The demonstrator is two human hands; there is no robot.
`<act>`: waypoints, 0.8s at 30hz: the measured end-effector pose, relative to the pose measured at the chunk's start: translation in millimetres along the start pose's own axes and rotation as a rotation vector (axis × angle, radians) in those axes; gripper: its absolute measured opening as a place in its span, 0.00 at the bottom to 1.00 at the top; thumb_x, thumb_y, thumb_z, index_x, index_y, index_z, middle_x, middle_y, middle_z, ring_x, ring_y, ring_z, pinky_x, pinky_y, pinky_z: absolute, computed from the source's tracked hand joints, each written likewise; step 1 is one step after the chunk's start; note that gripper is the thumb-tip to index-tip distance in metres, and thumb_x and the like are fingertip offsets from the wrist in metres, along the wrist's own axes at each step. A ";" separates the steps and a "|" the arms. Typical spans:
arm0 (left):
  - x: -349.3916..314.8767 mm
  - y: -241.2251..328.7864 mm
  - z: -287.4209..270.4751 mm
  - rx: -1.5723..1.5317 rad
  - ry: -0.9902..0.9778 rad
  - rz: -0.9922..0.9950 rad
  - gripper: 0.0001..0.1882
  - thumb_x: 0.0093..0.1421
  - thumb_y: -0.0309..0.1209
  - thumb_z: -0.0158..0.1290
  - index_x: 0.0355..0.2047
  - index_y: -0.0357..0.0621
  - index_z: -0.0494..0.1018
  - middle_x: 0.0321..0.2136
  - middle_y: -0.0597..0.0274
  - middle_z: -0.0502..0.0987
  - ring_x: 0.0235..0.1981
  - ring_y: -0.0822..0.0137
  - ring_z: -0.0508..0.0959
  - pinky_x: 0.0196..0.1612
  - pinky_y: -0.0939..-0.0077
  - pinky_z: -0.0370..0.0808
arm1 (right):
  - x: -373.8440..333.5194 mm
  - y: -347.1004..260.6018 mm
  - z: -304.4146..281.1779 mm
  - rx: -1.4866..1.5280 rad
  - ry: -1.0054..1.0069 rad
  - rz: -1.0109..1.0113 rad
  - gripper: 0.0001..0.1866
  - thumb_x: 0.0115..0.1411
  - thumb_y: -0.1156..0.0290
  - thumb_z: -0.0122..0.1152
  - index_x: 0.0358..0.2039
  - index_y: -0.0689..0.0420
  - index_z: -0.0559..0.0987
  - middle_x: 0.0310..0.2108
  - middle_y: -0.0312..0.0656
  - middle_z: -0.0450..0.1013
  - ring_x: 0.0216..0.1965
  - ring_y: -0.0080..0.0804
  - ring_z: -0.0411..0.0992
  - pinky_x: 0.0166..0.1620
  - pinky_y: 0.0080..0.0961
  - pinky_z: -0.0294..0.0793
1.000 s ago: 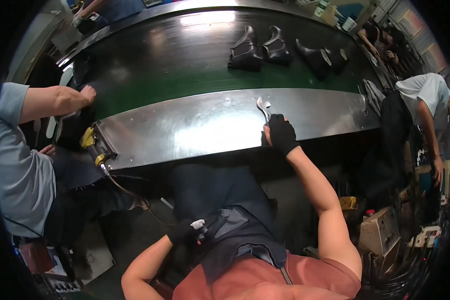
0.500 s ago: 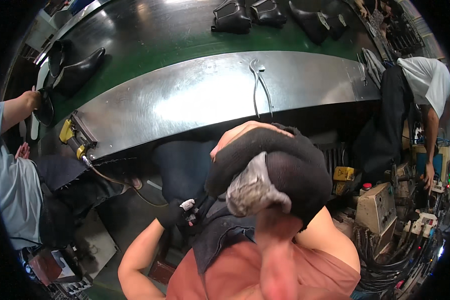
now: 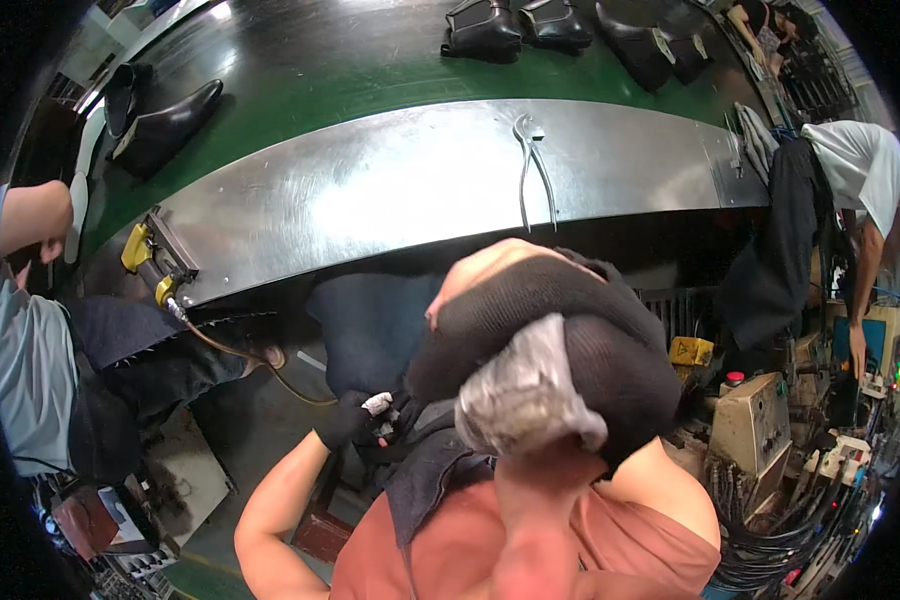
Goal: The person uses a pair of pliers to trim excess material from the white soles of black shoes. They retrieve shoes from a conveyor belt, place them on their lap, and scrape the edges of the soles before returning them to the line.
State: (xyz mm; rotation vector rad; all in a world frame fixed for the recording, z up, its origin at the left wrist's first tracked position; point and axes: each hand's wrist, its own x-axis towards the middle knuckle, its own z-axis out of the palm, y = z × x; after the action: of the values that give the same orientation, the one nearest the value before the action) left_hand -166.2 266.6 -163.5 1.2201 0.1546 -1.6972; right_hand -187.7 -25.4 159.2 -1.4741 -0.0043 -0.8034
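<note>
Close to the camera, my right hand is raised and fills the middle of the view. It wears a black knit glove with bare skin at its far edge, and a grey wrapping covers part of it. How its fingers are bent, and whether they hold anything, is hidden. Lower down, beside my dark apron, is my left hand, in a black glove with a white wrapping on one digit. Its other fingers merge with dark cloth. A pair of metal pincers lies on the steel bench edge, beyond my right hand.
A yellow-and-black air stapler with a hose lies at the bench's left end. Black boots stand on the green surface, with several more at the back. People work at left and right. A grubby control box and cables are at right.
The view has shifted slightly, so the bench items sit a little further right. My right hand remains raised near the camera. The left neighbour's hand has drawn back from a shoe.
</note>
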 end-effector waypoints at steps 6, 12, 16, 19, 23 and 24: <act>6.6 -19.8 -16.0 0.005 -0.024 -0.032 0.13 0.63 0.37 0.51 0.43 0.42 0.74 0.34 0.60 0.78 0.29 0.68 0.78 0.31 0.66 0.80 | -30.4 78.2 -24.1 -0.428 -0.350 0.101 0.16 0.48 0.62 0.70 0.27 0.59 0.74 0.22 0.36 0.68 0.23 0.27 0.65 0.29 0.22 0.66; 3.5 38.2 -8.3 0.606 -0.142 0.098 0.16 0.63 0.39 0.51 0.45 0.40 0.72 0.41 0.61 0.76 0.41 0.71 0.74 0.45 0.72 0.73 | -178.2 228.8 -75.1 -0.936 -0.374 0.414 0.23 0.52 0.59 0.65 0.42 0.62 0.72 0.39 0.55 0.72 0.41 0.54 0.71 0.43 0.43 0.70; -18.5 153.0 -23.0 0.925 0.180 0.857 0.16 0.61 0.37 0.54 0.46 0.40 0.73 0.40 0.61 0.78 0.41 0.74 0.74 0.46 0.73 0.71 | -254.4 272.7 -93.0 -1.075 -0.479 0.558 0.32 0.52 0.55 0.60 0.49 0.69 0.67 0.49 0.67 0.64 0.51 0.66 0.62 0.57 0.49 0.60; -38.5 255.2 -68.0 0.947 0.714 0.834 0.24 0.52 0.41 0.63 0.45 0.40 0.74 0.36 0.55 0.80 0.36 0.64 0.80 0.44 0.70 0.75 | -251.3 289.1 -83.2 -1.170 -0.443 0.578 0.30 0.51 0.57 0.60 0.46 0.68 0.68 0.47 0.64 0.65 0.50 0.64 0.62 0.55 0.51 0.60; -70.6 390.8 -188.9 1.462 1.363 1.113 0.34 0.51 0.47 0.61 0.52 0.41 0.67 0.49 0.47 0.72 0.51 0.50 0.73 0.53 0.61 0.68 | -224.4 290.9 -79.7 -1.116 -0.464 0.596 0.29 0.50 0.58 0.61 0.46 0.68 0.68 0.47 0.63 0.63 0.50 0.62 0.61 0.55 0.52 0.58; -82.5 417.9 -232.1 1.597 1.480 1.094 0.34 0.50 0.50 0.61 0.52 0.41 0.68 0.49 0.47 0.72 0.52 0.49 0.72 0.54 0.61 0.67 | -219.6 291.1 -79.2 -1.086 -0.503 0.650 0.31 0.50 0.57 0.61 0.46 0.70 0.67 0.48 0.66 0.62 0.52 0.63 0.59 0.56 0.54 0.56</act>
State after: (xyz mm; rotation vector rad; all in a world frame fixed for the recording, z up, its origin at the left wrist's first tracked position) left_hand 302.4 250.7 -38.9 2.6517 -0.9850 0.6311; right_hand -249.0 -22.1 -208.8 -2.4627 0.5805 0.1985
